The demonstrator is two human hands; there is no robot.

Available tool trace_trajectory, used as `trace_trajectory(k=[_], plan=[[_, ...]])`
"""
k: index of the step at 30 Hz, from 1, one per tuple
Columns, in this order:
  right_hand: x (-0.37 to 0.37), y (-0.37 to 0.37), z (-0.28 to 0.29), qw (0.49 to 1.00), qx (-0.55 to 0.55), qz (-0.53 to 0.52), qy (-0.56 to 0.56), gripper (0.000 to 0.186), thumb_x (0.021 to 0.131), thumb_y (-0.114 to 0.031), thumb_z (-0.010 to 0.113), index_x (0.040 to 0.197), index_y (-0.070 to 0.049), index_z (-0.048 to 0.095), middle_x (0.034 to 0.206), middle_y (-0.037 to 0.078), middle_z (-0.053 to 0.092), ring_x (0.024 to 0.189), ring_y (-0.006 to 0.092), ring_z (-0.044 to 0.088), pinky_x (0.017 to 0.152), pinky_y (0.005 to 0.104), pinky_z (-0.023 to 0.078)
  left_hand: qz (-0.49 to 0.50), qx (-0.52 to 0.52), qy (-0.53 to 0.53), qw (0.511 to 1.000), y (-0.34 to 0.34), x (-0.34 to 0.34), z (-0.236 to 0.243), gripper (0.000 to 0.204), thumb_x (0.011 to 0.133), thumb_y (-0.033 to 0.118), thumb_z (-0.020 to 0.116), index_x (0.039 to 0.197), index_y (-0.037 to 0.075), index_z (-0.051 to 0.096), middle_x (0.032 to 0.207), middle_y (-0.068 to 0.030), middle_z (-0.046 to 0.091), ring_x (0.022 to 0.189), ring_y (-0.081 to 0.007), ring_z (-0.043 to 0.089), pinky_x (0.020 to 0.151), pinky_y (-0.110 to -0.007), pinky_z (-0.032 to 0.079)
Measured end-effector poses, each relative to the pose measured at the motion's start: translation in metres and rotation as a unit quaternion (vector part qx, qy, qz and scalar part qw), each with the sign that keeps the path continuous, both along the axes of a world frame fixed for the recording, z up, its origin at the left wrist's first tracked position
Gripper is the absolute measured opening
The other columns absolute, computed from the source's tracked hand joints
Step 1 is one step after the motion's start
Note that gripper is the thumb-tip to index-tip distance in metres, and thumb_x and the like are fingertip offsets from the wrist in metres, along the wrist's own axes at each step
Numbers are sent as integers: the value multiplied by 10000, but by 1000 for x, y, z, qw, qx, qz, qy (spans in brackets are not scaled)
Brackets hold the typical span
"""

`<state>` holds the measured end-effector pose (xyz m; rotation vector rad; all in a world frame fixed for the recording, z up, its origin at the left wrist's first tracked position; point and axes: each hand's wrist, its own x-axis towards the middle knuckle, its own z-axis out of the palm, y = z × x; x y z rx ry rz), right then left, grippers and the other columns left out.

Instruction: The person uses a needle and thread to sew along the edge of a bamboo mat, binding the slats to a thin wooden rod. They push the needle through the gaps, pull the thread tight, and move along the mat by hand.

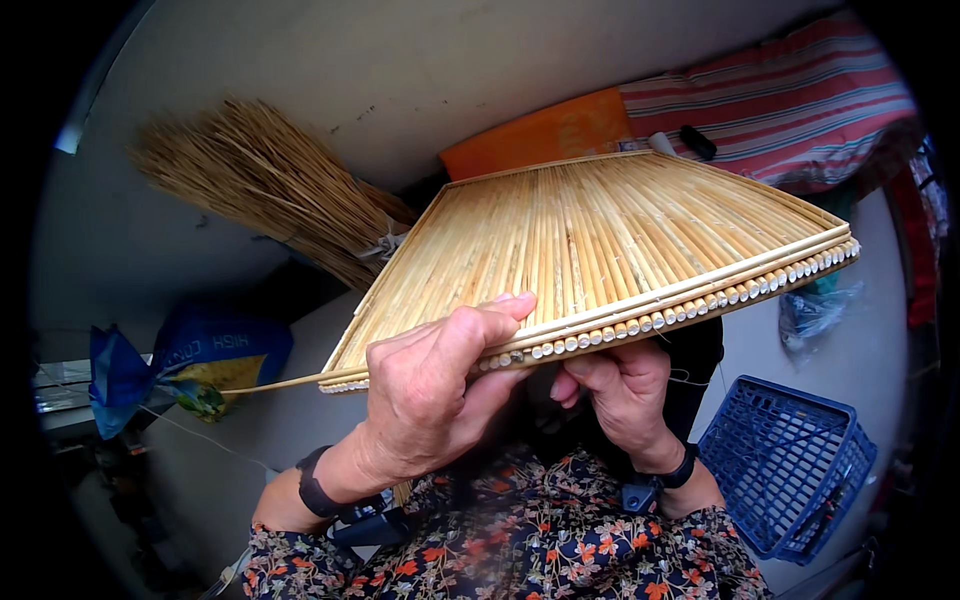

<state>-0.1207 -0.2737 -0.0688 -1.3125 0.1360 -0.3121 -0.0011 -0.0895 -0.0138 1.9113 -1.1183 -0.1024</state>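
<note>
A flat panel of straw stalks (600, 235) laid side by side, with thin strips along its edges, tilts in front of me. Its near edge shows a row of cut, pale stalk ends. My left hand (425, 385) clamps this edge, thumb underneath and fingers on top. Below the same edge, my right hand (630, 400) is closed in a pinch; what its fingertips hold is hidden. A thin pale thread (690, 379) curves out beside that hand. One long stalk (275, 386) sticks out from the panel's left corner.
A big tied bundle of dry stalks (270, 185) leans against the wall at the left. Below it is a blue and yellow bag (215, 350). A blue plastic crate (785, 460) stands on the floor at right. Striped cloth (770, 100) and an orange sheet (540, 130) lie beyond.
</note>
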Motion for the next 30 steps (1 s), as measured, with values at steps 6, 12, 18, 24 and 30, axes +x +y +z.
trace_trajectory(k=[6,12,18,24,30], plan=[[-4,-2,-1,999,38,19,12,189,1093,-126,689,1183,34,736,850,85,756,729,144,750,617,263,619,10,-7,-22,1000,0,-7,-3,348,830,-71,849,1108,-41,642,1273,-245,775,1084,-303,809,866,-347,678],[-9,-1,-5,996,77,28,28,203,1086,-121,697,1219,29,735,878,103,766,747,164,761,636,285,644,7,-7,-45,999,2,-12,-9,360,818,-67,858,1108,-35,648,1269,-246,775,1120,-334,798,901,-365,669],[-13,1,-3,993,113,24,37,215,1072,-118,718,1213,44,735,894,124,792,755,180,776,664,289,653,11,-23,-42,999,0,-15,-11,356,806,-53,872,1087,-30,655,1262,-240,778,1147,-356,786,950,-388,655],[-35,-11,-28,993,92,54,55,168,1063,-55,708,1213,15,738,814,53,732,662,127,688,579,264,558,-10,-28,-91,995,-2,-17,-19,353,797,21,880,1094,5,690,1182,-190,803,1085,-340,802,885,-393,659],[-44,-16,-54,995,87,37,-1,187,1058,-21,698,1241,-10,735,802,-23,636,648,69,541,563,254,419,-43,14,-81,996,-8,-24,-14,346,790,-38,878,1069,-20,673,1252,-238,781,1159,-362,780,991,-413,645]])
